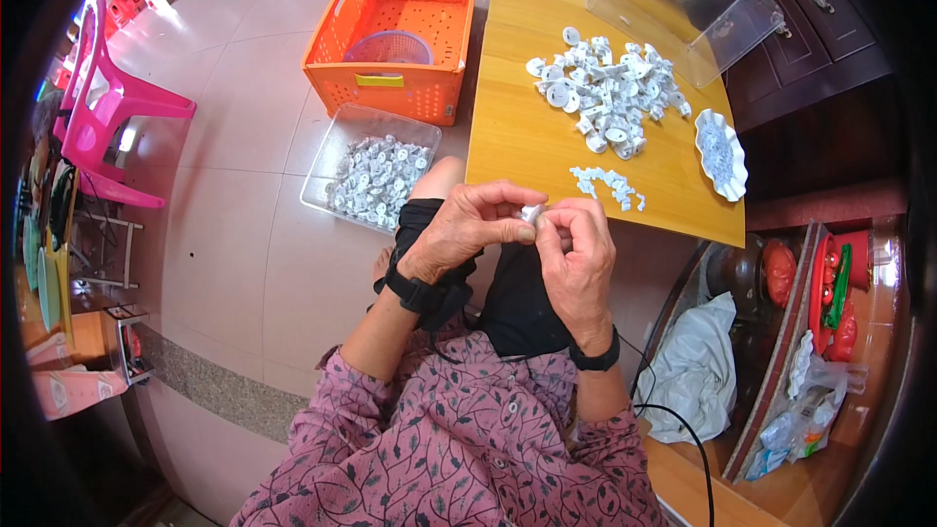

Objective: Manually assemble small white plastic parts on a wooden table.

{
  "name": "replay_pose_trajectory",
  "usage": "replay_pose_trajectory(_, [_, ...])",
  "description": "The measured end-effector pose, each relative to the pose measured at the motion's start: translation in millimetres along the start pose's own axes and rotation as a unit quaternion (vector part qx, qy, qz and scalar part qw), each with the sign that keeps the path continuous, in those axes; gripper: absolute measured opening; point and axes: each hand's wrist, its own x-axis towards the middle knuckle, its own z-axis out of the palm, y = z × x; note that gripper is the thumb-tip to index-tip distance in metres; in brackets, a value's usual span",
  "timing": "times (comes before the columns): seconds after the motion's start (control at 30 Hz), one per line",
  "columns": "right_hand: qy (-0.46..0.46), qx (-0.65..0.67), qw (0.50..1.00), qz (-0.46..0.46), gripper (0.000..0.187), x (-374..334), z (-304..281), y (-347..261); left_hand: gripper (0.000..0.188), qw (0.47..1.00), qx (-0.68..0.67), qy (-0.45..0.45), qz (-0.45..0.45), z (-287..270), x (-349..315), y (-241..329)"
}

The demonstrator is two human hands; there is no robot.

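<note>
Over my lap, at the near edge of the yellow table [517, 127], my two hands meet around a small white plastic part [531, 213]. My left hand [467, 229] pinches it between thumb and fingers. The closed fingertips of my right hand [581, 268] press at its right side and hide some of it. Just beyond my right hand lies a small scatter of white plastic pieces [610, 183]. Farther back is a heap of larger white parts with round discs [615, 88]. At the table's right, a white scalloped dish [739, 174] holds tiny pale pieces.
A clear bin [317, 176] of similar white parts stands on the floor left of my knee. Behind it is an orange crate [390, 98] with a purple basket inside. A clear plastic box [703, 54] rests on the table's far right. A pink chair [107, 112] stands at left.
</note>
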Motion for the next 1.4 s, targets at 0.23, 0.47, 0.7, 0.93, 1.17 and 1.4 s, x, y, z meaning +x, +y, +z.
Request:
replay_pose_trajectory(0.23, [-0.064,0.023,0.996,0.054,0.007,1.0,-6.4,2.2,0.036,0.999,0.043,-0.005,-0.016,1.0,-0.2,5.6])
replay_pose_trajectory(0.47, [-0.105,0.127,0.957,0.238,0.008,0.1,-8.3,-1.3,0.035,0.998,0.055,-0.013,-0.022,1.8,-1.5,8.3])
replay_pose_trajectory(0.7, [-0.059,0.120,0.980,0.150,0.006,-1.7,-6.3,4.7,0.035,0.999,0.027,-0.015,-0.017,1.4,0.3,3.8])
replay_pose_trajectory(0.93, [-0.023,0.075,0.990,0.114,0.005,-4.4,-0.5,-1.1,0.034,1.000,0.017,0.005,-0.020,1.8,-1.7,0.9])
replay_pose_trajectory(1.17, [0.005,0.122,0.980,0.158,0.017,-10.8,6.9,6.9,0.034,1.000,-0.002,-0.003,-0.028,2.3,-1.4,1.9])
replay_pose_trajectory(1.4, [0.004,0.094,0.987,0.133,0.013,-9.4,4.1,5.8,0.035,0.999,0.035,-0.016,-0.025,2.3,-1.5,4.7])
